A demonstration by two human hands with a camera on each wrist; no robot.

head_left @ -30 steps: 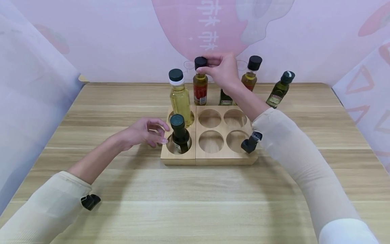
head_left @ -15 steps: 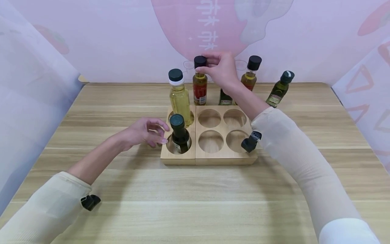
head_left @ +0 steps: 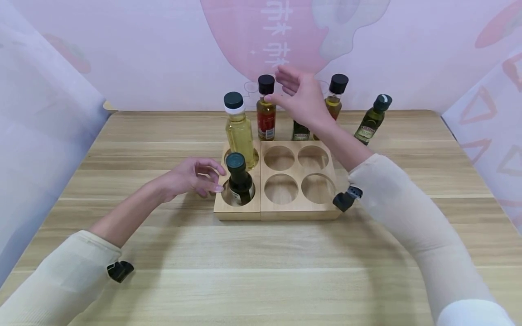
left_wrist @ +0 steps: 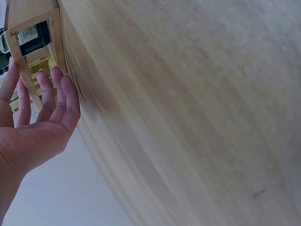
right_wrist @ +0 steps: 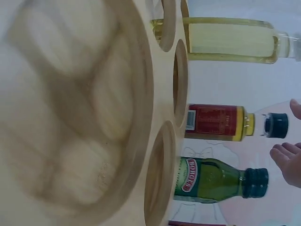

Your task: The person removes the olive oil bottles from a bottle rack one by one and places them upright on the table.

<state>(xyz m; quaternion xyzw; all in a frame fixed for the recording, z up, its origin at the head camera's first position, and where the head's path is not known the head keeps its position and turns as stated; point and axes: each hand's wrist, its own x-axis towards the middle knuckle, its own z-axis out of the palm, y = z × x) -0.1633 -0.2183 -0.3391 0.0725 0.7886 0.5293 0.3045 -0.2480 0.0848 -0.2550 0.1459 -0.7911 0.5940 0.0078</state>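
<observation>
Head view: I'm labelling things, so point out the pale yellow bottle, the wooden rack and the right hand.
Pale yellow bottle (head_left: 239,136), head view: its body.
Wooden rack (head_left: 285,215), head view: front wall.
Right hand (head_left: 302,99), head view: near thumb base.

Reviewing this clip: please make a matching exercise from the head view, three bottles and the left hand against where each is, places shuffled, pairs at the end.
Things
1. Tall clear bottle of pale yellow oil
2. Short, dark, green-capped bottle
3. Red-labelled, black-capped bottle, left one of two
4. Person's bare left hand

Places
A. Front left hole of the pale wooden rack
B. At the rack's left side, gripping nothing
C. Rear left hole of the rack
D. Behind the rack, just left of the bare right hand

Pairs: 1-C, 2-A, 3-D, 4-B
</observation>
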